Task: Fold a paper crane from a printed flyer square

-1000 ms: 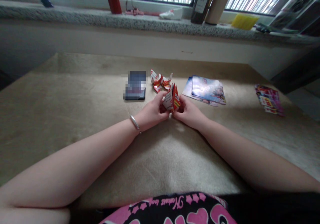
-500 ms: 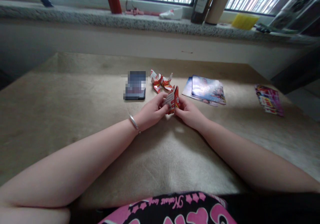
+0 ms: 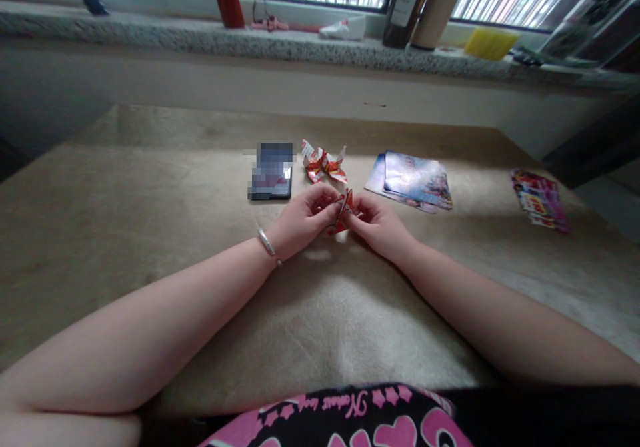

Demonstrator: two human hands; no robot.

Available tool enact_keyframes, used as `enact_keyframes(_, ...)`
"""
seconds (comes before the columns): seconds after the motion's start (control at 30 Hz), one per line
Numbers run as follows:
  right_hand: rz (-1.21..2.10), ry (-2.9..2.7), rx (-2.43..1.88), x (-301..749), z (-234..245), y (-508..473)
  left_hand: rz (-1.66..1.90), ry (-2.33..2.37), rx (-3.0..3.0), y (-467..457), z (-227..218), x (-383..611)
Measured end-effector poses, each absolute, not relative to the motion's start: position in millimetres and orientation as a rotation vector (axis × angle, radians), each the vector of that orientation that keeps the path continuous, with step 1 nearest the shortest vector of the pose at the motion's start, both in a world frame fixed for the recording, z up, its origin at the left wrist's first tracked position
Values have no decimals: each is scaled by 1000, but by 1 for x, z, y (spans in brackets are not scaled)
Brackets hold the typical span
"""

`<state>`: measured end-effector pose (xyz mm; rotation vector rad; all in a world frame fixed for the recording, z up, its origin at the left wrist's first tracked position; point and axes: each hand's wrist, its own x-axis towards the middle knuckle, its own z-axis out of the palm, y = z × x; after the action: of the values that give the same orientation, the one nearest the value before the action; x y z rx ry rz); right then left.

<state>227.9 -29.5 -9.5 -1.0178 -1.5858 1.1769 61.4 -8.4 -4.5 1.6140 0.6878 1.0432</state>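
Note:
Between my two hands is a small folded piece of red and white printed paper [image 3: 343, 215], held just above the table. My left hand [image 3: 311, 212], with a silver bangle at the wrist, pinches its left side between thumb and fingers. The other side is gripped by the thumb and fingers of my right hand [image 3: 377, 224]. Some of the folded paper is hidden by my fingertips. Right behind my hands lies a folded paper figure [image 3: 324, 163] of the same red and white print, with pointed tips standing up.
A phone [image 3: 273, 170], partly pixelated, lies left of the paper figure. To the right are glossy printed sheets [image 3: 417, 177], and farther right colourful packets [image 3: 539, 200]. Behind the table [image 3: 175, 180], a stone windowsill [image 3: 175, 39] bears a red lighter-like object [image 3: 229, 4] and a yellow piece [image 3: 491, 44].
The folded paper has been turned and pressed narrower, so less of its white side shows. Both hands have shifted only slightly, their fingers closer around it.

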Motion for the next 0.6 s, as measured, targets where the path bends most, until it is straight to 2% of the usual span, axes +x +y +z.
enact_keyframes(0.3, 922, -1605, -932, 230, -3, -33, 1027, 646, 1536, -12, 2, 62)
enact_keyframes(0.6, 1089, -1440, -952, 225, -2, -37, 1087, 609, 1496, -13, 3, 62)
